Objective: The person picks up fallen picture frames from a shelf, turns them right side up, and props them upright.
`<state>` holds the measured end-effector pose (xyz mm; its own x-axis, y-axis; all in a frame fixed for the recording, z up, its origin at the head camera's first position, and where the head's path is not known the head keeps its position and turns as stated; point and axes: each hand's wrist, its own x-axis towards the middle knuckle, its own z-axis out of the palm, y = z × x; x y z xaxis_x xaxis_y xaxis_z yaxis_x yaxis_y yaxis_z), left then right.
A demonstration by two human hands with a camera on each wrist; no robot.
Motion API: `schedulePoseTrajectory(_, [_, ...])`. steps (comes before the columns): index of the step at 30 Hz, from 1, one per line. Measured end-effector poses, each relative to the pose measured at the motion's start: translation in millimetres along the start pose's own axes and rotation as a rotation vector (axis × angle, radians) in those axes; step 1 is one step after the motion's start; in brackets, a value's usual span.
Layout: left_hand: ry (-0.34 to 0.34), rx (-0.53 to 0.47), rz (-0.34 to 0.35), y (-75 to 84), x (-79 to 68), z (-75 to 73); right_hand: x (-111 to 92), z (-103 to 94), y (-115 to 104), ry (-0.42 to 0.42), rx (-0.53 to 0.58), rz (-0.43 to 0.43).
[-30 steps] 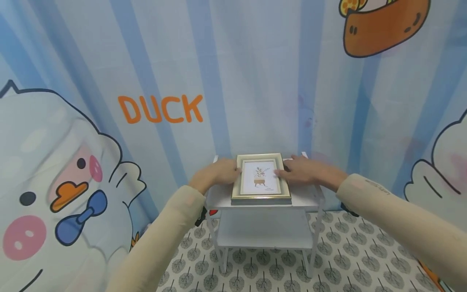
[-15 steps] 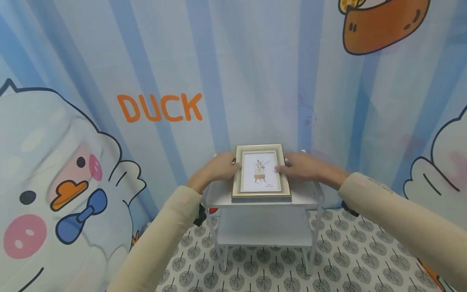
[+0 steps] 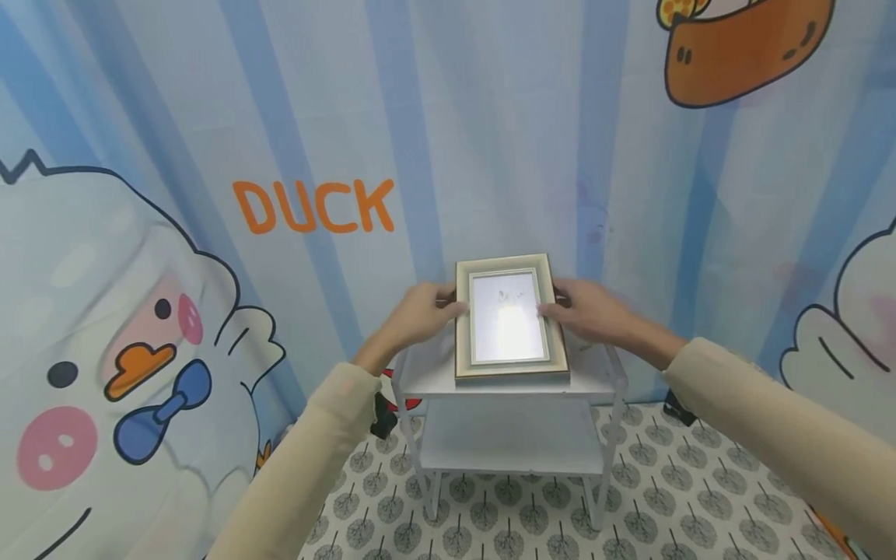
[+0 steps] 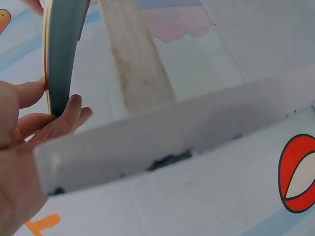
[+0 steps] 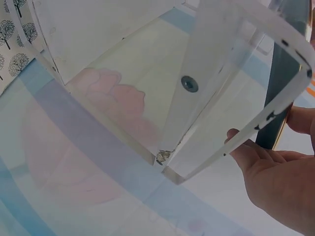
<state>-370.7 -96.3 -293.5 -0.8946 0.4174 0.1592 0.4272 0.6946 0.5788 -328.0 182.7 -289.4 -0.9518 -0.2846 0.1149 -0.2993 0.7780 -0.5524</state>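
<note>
Head view: frame (image 3: 511, 317) leans face-up over the white surface (image 3: 430, 370), left hand (image 3: 425, 313) and right hand (image 3: 589, 309) each pinching a side rim (image 3: 463, 342), thumb in front, fingers behind; cannot tell whether its lower edge touches. Judged stiff and fairly light, its glaring pane (image 3: 509, 336) probably fragile. Best hold: both side rims evenly, thumbs off the pane, as smooth edges may slip.

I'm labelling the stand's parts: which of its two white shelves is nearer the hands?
The upper shelf, beneath the picture frame gripped by the left hand and right hand; the lower shelf sits below it, nearer the floor.
</note>
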Motion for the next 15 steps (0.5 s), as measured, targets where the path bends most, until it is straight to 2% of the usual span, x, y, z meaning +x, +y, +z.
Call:
schedulePoseTrajectory(8, [0.046,-0.094,0.011,1.7,-3.9,-4.7,-3.1,-6.3,-1.1,0.051,0.045,0.022])
schedulePoseTrajectory(15, [0.065,-0.272,0.034,6.4,-6.1,-5.9,-7.1,-13.4,-0.7,0.093,0.113,-0.029])
